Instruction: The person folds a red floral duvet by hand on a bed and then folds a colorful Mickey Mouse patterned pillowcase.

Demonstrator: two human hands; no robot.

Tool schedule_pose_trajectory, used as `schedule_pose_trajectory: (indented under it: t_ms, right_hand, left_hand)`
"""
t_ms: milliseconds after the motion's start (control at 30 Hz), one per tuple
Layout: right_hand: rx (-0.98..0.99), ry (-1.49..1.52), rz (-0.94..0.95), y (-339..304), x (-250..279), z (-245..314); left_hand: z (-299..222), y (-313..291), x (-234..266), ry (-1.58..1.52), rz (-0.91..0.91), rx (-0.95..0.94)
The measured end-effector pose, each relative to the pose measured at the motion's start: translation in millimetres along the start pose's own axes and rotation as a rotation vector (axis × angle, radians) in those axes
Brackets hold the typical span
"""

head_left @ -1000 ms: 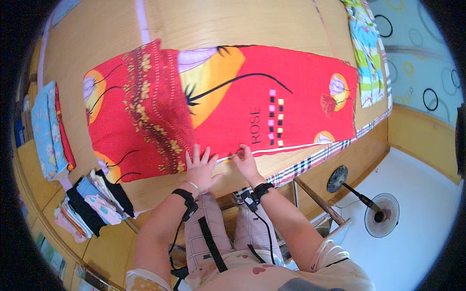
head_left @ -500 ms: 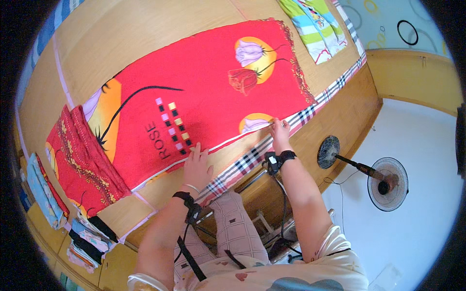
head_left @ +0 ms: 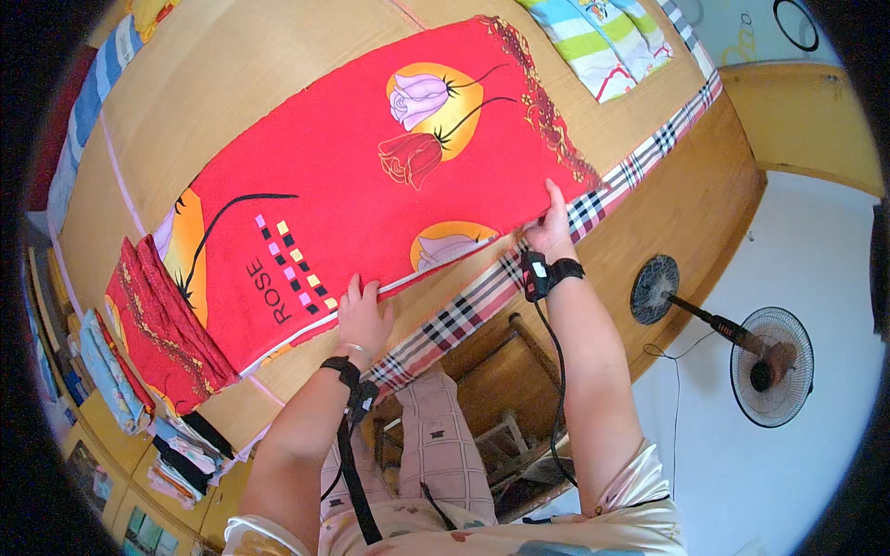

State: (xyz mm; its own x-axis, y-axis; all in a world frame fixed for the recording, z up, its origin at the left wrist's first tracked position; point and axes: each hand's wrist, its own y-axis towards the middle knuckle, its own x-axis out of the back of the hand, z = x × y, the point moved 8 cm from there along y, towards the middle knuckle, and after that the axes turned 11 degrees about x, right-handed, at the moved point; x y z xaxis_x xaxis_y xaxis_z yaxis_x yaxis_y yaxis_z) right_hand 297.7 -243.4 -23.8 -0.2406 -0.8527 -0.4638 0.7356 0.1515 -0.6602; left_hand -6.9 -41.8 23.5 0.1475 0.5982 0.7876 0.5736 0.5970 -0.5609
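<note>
A long red towel (head_left: 315, 139) with rose patterns and checkered squares lies spread on the wooden tabletop. Its left end is folded over in a bunched layer (head_left: 167, 320) with gold trim. My left hand (head_left: 364, 320) rests on the towel's near edge, fingers stretched out and slightly apart. Farther right along that edge, my right hand (head_left: 554, 227) touches the cloth near its right corner, one finger pointing away from me; some of its other fingers are hard to make out. The towel's pale underside shows as a thin strip along the near edge.
Folded striped cloth (head_left: 603, 46) lies at the far right. Plaid trim (head_left: 640, 167) runs along the table's near edge. Folded clothes (head_left: 181, 459) are stacked at the lower left, beside a blue folded cloth (head_left: 109, 371). A standing fan (head_left: 771, 366) is on the right.
My right hand has gone from pinching the near edge to resting with a finger stretched out near the right corner. My left hand stays at the edge; the view has shifted.
</note>
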Motion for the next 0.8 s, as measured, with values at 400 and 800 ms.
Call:
schedule_pose_trajectory:
  t_ms: [400, 800]
  right_hand:
    - [1.036, -0.967, 0.551, -175, -220, -33]
    - [0.886, -1.501, 1.531, -343, -256, -341]
  left_hand:
    - [117, 1, 73, -0.766, -0.096, 0.199]
    - [392, -51, 115, -1.890, 0.208, 0.341]
